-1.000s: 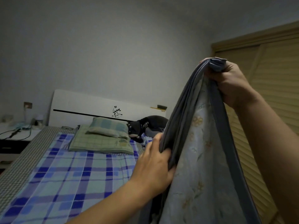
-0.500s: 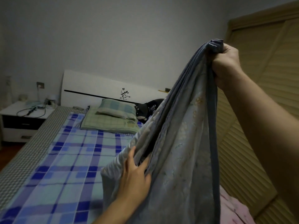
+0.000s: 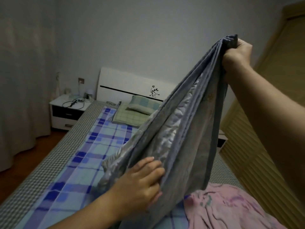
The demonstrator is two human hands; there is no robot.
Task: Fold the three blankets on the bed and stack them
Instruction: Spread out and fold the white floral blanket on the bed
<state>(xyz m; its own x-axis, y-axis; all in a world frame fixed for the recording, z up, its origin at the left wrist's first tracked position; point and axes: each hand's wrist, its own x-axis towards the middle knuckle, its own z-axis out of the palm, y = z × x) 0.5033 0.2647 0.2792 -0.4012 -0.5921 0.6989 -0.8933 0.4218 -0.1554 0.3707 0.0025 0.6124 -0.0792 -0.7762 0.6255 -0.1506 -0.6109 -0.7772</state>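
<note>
1. My right hand [image 3: 236,55] is raised high on the right, its fingers [image 3: 241,45] clenched around the bunched top corner of the grey blanket [image 3: 189,129].
2. From that fist the grey blanket hangs down and to the left in long folds, pale quilted lining showing between them — its lower end reaches the bed [image 3: 49,162].
3. My left hand [image 3: 140,180] is low in the middle, fingers [image 3: 148,162] curled into the lower folds of the grey blanket, grasping the cloth.
4. A pink blanket [image 3: 231,207] lies crumpled on the bed at the lower right, just beside the hanging grey one.
5. Farther up the bed I see a green checked pillow [image 3: 142,104] by the white headboard [image 3: 132,85] — a nightstand [image 3: 66,111] stands to its left.
</note>
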